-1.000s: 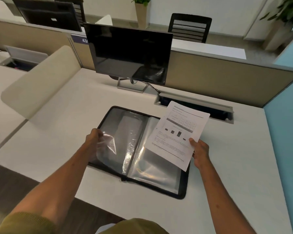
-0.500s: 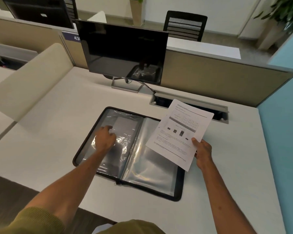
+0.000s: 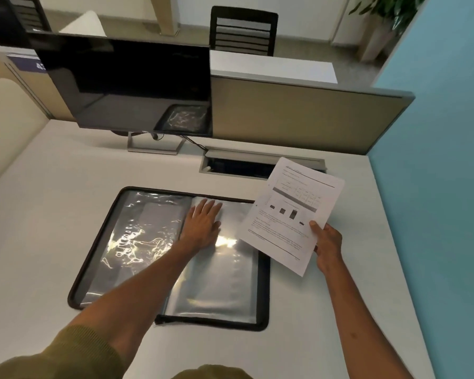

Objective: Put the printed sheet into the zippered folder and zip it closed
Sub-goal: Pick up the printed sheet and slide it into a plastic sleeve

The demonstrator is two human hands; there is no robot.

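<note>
The black zippered folder (image 3: 99, 242) lies open flat on the white desk, its clear plastic sleeves shining on both halves. My left hand (image 3: 203, 222) lies flat with straight fingers on the sleeves near the folder's spine, at the far end. My right hand (image 3: 326, 242) pinches the lower right corner of the printed sheet (image 3: 290, 212), a white page with text, a table and small dark pictures. The sheet hangs tilted above the folder's right edge and far right corner.
A dark monitor (image 3: 126, 83) on a metal stand rises behind the folder. An open cable tray (image 3: 238, 166) is sunk into the desk (image 3: 66, 165) behind the sheet. A beige partition (image 3: 298, 116) bounds the back, a blue panel (image 3: 435, 187) the right. A black chair (image 3: 242, 31) stands beyond.
My left hand let go of the plastic sleeve on the left half, moved right and now lies flat near the spine. The sheet in my right hand has barely shifted.
</note>
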